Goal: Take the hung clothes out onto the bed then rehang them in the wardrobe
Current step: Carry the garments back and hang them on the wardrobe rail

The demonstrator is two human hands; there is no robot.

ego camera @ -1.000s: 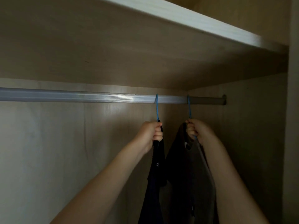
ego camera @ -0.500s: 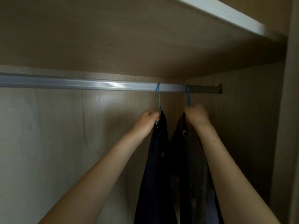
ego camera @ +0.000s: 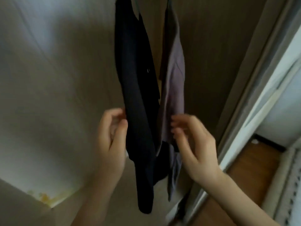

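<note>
Beside hanging clothes (ego camera: pixel 135 79), hands (ego camera: pixel 110 141) (ego camera: pixel 197 144) loosely curled.

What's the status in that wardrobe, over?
Left hand at dark garment, right hand at grey garment; grips blurred. Both garments hang, tops out of frame. Nothing between hands and cloth.

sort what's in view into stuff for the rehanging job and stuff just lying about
For the job: dark garment, grey garment, left hand, right hand.
Just lying about: door frame, wooden floor.
</note>
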